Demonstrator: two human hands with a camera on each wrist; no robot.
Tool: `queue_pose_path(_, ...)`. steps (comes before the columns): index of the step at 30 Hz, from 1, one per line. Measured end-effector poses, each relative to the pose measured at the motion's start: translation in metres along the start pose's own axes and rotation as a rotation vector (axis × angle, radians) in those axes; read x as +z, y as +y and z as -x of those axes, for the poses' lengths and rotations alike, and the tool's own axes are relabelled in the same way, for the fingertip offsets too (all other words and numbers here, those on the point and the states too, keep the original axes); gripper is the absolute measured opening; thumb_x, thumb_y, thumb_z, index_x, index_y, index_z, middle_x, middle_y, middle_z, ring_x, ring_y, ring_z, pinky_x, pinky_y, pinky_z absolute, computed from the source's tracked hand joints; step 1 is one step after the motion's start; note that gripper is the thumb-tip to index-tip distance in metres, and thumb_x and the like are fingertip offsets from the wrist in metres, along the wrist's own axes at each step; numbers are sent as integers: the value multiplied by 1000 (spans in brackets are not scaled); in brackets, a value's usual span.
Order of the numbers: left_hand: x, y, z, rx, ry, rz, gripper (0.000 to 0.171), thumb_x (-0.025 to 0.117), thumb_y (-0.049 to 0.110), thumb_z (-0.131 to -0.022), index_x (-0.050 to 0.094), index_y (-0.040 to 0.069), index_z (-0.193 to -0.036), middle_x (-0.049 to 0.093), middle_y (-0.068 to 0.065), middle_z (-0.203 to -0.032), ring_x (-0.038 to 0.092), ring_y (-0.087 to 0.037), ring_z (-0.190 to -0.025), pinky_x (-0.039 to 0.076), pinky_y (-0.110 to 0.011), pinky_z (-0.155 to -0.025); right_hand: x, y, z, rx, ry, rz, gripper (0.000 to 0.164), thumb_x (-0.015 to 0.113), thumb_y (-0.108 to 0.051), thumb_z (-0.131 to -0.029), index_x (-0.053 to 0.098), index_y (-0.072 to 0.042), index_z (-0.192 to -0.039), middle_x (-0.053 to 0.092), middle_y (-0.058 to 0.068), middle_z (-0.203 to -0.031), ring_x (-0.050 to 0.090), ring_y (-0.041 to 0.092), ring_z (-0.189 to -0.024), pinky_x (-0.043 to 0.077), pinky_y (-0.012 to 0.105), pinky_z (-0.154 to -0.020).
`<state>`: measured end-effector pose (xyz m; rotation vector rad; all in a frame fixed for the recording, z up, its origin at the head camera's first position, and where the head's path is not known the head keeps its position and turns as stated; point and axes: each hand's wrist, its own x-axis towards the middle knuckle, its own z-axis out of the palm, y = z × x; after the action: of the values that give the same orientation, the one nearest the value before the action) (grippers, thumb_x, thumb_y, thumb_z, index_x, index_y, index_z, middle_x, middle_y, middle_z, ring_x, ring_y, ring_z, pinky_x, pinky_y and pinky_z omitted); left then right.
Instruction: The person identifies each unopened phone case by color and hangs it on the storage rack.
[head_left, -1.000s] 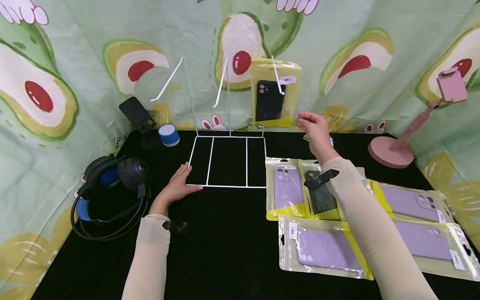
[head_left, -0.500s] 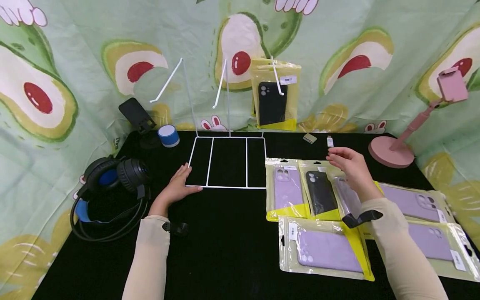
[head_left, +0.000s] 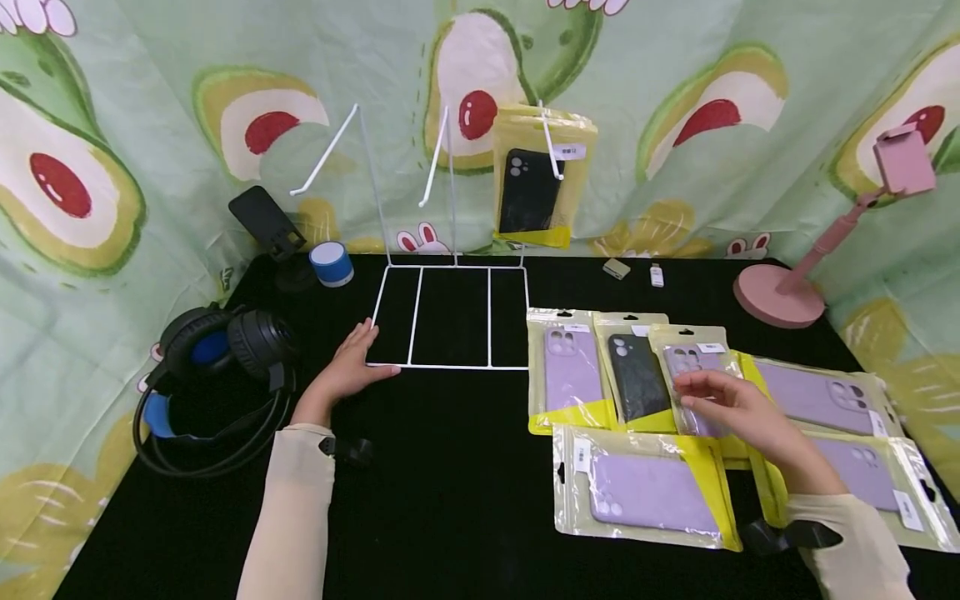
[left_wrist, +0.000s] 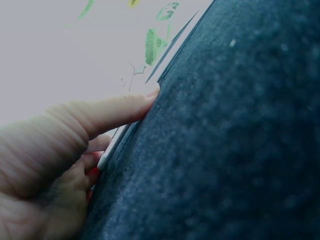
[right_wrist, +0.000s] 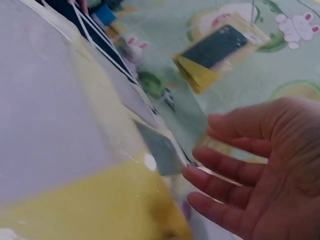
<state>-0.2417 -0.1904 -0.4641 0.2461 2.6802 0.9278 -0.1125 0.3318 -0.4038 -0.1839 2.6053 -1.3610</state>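
The right hand (head_left: pixel 742 412) has been drawn back over the bagged cases (head_left: pixel 652 492), loosely parted, apparently empty; the black-case bag (head_left: pixel 528 196) is left hanging on the rack (head_left: pixel 450 366), touched by the outstretched left hand (head_left: pixel 341 379).

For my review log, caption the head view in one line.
Left hand touching a white wire rack; right hand above bagged phone cases on black cloth.

head view looks forward and down across the table (head_left: pixel 442 483); wrist views, close up, face the left hand (left_wrist: pixel 55 150) and right hand (right_wrist: pixel 280 170); head and right wrist share the hanging packet (head_left: pixel 538 190).
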Motion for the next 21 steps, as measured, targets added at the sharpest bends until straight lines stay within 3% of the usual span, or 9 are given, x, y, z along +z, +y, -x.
queue_pose_path(4,-3,0,0,2,1,0,90,68,34,-86,16,-6,-148,1,-21,-157,-5,-37,-143,-1,-53,-113,14,-3,6,-70,-132,-26,32,56,-11,-95,55,4,-123,58,23,-121,58,6,-102,48,19,-83)
queue_pose_path(8,-3,0,0,0,4,-1,89,67,34,-87,16,-7,-148,0,-21,-157,-5,-37,-143,-1,-53,-113,23,-5,4,-146,-218,49,28,60,-13,-93,60,-4,-119,62,13,-117,58,12,-101,46,20,-84)
queue_pose_path(12,-2,-1,1,-10,0,-6,89,67,34,-87,16,-6,-148,1,-20,-157,-5,-35,-144,0,-52,-114,28,-5,3,-205,-299,100,25,63,-15,-91,64,-9,-115,64,7,-114,58,7,-98,46,20,-84)
queue_pose_path(17,0,-1,0,-17,0,-14,89,67,36,-87,17,-5,-148,1,-19,-157,-5,-34,-144,1,-51,-114,36,-4,3,-323,-331,180,22,66,-13,-88,70,-13,-110,67,2,-109,58,4,-99,47,21,-84)
queue_pose_path(21,-1,0,0,-8,10,-19,88,67,34,-87,17,-6,-148,2,-20,-157,-4,-34,-144,1,-52,-114,41,-3,4,-310,-352,187,20,66,-11,-88,72,-15,-106,67,-2,-106,58,4,-95,48,22,-82)
